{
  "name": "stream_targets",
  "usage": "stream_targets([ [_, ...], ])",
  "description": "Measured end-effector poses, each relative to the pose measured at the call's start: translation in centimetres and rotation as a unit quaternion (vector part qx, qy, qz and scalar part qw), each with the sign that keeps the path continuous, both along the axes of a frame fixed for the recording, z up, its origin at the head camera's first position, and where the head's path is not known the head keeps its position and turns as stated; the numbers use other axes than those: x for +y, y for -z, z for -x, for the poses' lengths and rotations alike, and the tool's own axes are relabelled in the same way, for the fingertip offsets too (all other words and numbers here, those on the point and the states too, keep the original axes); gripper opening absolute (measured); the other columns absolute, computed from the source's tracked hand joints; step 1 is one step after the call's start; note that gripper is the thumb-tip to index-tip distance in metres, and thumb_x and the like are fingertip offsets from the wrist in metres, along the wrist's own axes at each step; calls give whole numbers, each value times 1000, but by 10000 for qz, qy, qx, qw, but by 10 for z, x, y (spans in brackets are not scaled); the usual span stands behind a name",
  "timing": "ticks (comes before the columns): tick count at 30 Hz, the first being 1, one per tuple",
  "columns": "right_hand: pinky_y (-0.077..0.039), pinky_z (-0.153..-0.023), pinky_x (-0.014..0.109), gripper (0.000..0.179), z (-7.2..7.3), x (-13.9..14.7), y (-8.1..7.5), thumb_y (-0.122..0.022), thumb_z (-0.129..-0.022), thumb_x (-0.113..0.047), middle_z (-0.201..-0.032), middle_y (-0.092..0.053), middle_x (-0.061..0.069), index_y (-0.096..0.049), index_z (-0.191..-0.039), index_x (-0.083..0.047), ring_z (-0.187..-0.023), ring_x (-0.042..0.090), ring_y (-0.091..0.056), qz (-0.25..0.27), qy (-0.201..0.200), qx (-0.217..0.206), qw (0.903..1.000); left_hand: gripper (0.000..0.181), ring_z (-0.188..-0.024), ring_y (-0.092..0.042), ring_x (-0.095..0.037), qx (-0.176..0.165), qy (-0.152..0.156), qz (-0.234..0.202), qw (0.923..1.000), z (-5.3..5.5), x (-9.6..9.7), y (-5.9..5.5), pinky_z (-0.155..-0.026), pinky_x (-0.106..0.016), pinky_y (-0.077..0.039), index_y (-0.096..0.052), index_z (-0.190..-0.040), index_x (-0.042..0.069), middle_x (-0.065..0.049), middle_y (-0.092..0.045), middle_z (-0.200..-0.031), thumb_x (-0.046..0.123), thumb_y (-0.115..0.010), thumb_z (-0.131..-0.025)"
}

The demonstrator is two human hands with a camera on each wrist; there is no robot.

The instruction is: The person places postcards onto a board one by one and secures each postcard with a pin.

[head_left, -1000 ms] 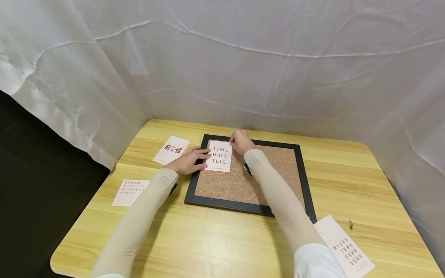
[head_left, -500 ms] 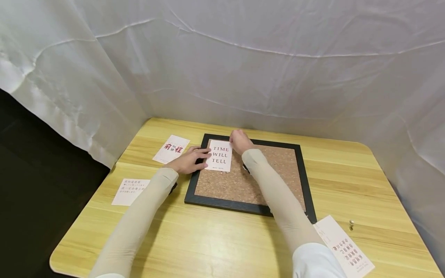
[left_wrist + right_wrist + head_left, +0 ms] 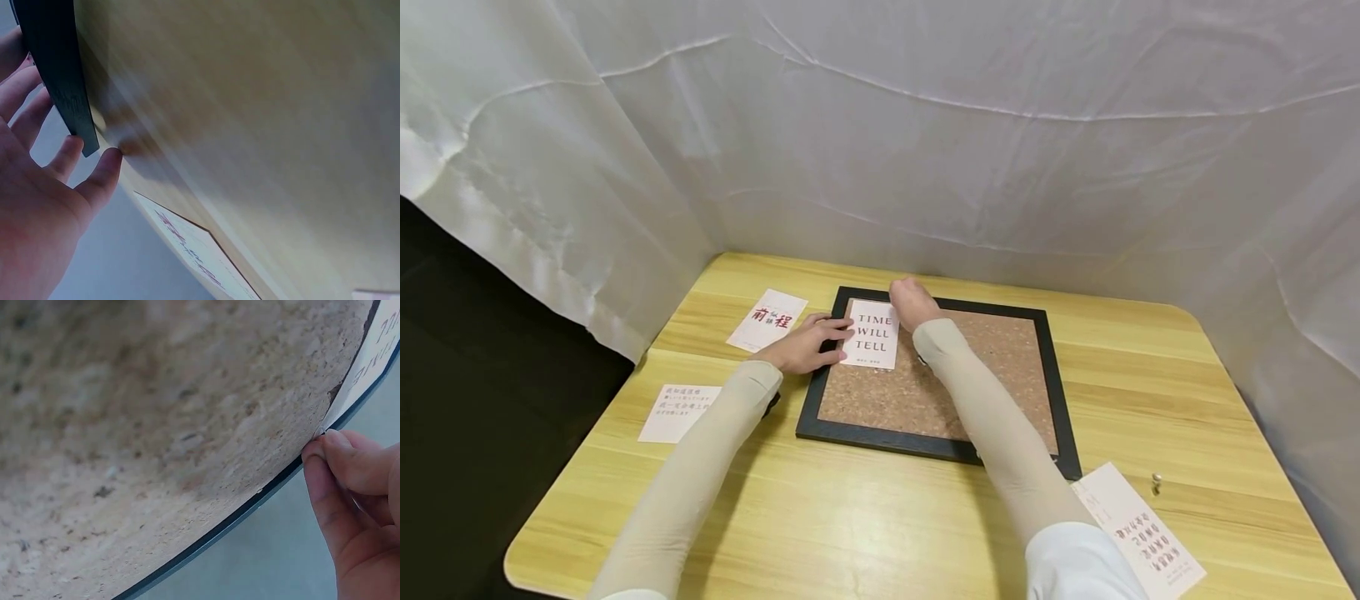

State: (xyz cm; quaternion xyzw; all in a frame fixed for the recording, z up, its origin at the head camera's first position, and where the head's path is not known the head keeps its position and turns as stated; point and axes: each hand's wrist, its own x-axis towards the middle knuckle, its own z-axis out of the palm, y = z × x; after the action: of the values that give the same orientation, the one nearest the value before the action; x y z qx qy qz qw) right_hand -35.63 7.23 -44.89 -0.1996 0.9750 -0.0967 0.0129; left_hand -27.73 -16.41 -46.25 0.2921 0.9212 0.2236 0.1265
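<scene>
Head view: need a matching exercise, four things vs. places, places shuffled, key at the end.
Things
1. TIME WILL TELL card
2. small shiny piece
3. left hand
4. right hand

Places
A. at the top right corner of the TIME WILL TELL card
B. on the wooden tabletop, right of the black frame
C. with fingertips at the left edge of the TIME WILL TELL card
D. flat on the cork, toward its upper left

Pairs: 1-D, 2-B, 3-C, 4-A
</scene>
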Motion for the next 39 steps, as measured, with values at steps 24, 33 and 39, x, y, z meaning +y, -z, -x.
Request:
stream_targets([
  [24, -61, -87, 36, 32, 1, 14, 4, -57, -97, 11, -109, -80, 12, -83, -98, -7, -103, 27, -74, 551, -354, -149, 9977, 52, -156, -19, -47, 4, -25, 86, 10000, 7, -4, 2, -125, -63, -25, -47, -154, 6, -11, -31, -170, 25, -58, -107],
  [33, -60, -74, 31, 31, 1, 12, 3, -57, -94, 11, -105, -78, 11, -82, -91, -7, -89, 21, -73, 139, -312, -377, 9987, 53, -156, -19, -47, 2, -43, 95, 9999, 6, -3, 2, -125, -63, -25, -46, -155, 6, -11, -30, -171, 25, -58, -107],
  [39, -54, -67, 32, 28, 2, 11, 4, -56, -96, 10, -100, -77, 11, -78, -88, -6, -78, 16, -66, -43, -252, -236, 9994, 53, -157, -18, -47, -23, -67, 45, 10000, 6, -1, 0, -126, -62, -25, -47, -154, 5, -11, -31, -171, 24, -59, -107],
])
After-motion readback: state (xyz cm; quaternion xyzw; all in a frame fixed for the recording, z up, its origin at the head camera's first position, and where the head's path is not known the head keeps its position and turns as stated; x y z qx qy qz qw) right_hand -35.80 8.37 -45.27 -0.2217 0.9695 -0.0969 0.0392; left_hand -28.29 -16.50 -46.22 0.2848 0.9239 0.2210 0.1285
